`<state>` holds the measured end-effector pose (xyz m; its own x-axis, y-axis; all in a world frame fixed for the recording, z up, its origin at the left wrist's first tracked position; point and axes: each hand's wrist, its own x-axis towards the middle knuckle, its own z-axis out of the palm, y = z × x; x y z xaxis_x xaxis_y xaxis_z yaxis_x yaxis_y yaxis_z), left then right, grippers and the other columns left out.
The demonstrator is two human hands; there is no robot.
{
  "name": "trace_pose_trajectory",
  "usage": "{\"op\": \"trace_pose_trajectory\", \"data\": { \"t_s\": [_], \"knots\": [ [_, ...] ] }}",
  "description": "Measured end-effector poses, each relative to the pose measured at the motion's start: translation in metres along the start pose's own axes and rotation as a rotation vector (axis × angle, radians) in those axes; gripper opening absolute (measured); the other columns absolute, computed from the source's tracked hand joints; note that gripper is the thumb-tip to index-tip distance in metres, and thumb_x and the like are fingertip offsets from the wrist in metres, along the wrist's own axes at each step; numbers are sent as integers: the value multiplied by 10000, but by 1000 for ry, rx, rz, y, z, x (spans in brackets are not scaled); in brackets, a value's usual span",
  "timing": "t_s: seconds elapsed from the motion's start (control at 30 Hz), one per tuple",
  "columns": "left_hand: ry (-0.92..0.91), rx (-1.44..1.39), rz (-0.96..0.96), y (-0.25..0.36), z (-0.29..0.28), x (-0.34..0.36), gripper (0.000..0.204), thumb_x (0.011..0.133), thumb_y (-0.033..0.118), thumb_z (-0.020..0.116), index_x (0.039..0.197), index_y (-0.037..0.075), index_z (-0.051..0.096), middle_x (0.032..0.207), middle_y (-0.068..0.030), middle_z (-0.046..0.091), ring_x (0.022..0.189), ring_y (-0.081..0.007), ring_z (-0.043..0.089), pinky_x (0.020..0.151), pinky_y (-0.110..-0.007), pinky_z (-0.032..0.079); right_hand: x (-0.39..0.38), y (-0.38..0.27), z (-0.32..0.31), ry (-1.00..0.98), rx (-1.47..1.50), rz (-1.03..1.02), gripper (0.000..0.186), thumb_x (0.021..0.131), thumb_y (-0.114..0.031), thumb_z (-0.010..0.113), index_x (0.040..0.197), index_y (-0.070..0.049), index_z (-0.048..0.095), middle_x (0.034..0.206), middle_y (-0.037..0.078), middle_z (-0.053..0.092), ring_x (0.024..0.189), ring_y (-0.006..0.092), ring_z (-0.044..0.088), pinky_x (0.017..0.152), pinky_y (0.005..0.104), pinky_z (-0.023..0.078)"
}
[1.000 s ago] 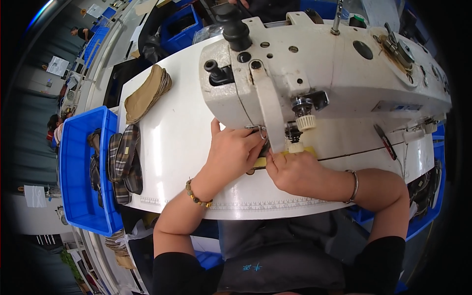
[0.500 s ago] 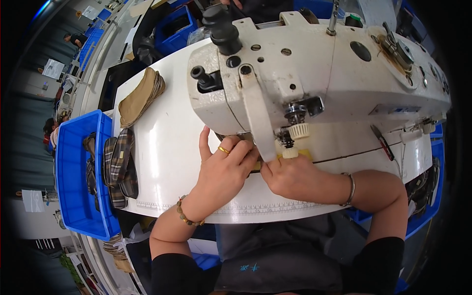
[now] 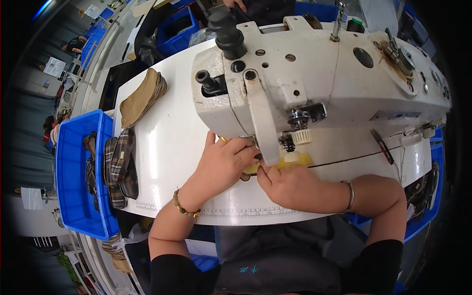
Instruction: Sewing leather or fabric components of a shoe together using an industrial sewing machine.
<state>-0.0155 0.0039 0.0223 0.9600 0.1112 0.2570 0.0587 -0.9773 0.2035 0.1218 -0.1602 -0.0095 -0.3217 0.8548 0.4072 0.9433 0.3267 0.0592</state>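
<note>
A white sewing machine (image 3: 275, 83) stands over the white tabletop, and both my hands work under its head. My left hand (image 3: 220, 162) is bent over the needle area, its fingers closed on a small dark-edged brown fabric piece (image 3: 245, 177) that is mostly hidden. My right hand (image 3: 295, 186) is closed in a pinch close to the left fingertips, right of the white lever (image 3: 263, 123); what lies between its fingers is hidden. Beside it, a yellow strip (image 3: 302, 160) lies on the machine bed.
Left on the table are a stack of tan curved pieces (image 3: 142, 98) and several plaid fabric pouches (image 3: 120, 162), next to a blue bin (image 3: 81, 172). Small snips (image 3: 382, 146) lie on the right. Printed ruler markings (image 3: 246, 213) run along the near edge. Another person's hand (image 3: 235, 4) shows beyond the machine.
My left hand has shifted slightly left and down, with its fingers drawn together. More of the yellow strip and the brown fabric edge shows. My right hand has moved slightly.
</note>
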Motion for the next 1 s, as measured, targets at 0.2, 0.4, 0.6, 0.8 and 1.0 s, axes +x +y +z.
{"op": "trace_pose_trajectory", "data": {
  "t_s": [0.2,0.4,0.6,0.8,1.0],
  "knots": [
    [-32,-62,9,0,-1,4,204,819,176,725,1021,156,741,966,-11,693,894,-232,637,795,-383,390,0,-1,-3,27,32,-13,247,740,-113,615,905,69,638,990,337,682,499,150,625,414,274,474],
    [-16,-97,36,1,2,4,196,825,170,717,1017,134,735,989,-15,668,932,-235,628,823,-379,410,0,-1,-6,3,1,-18,243,720,-117,619,875,69,637,939,320,694,498,145,625,415,273,473],
    [-63,-22,60,8,-4,5,221,790,169,722,1006,122,713,981,1,628,976,-212,594,879,-365,405,0,-1,1,46,5,-21,244,718,-124,623,875,61,643,927,306,700,502,145,626,418,276,474],
    [-48,1,82,6,-1,11,266,765,152,737,1028,137,698,915,-22,668,796,-235,643,714,-369,417,-1,1,3,37,-24,5,238,733,-121,618,895,49,656,931,294,705,516,152,633,418,281,468],
    [-139,-38,-47,-3,6,14,282,713,124,718,994,101,714,904,-26,668,944,-233,638,893,-368,443,6,12,-2,24,-35,68,279,732,-115,620,946,57,670,920,267,712,515,150,630,418,279,462]
  ]
}}
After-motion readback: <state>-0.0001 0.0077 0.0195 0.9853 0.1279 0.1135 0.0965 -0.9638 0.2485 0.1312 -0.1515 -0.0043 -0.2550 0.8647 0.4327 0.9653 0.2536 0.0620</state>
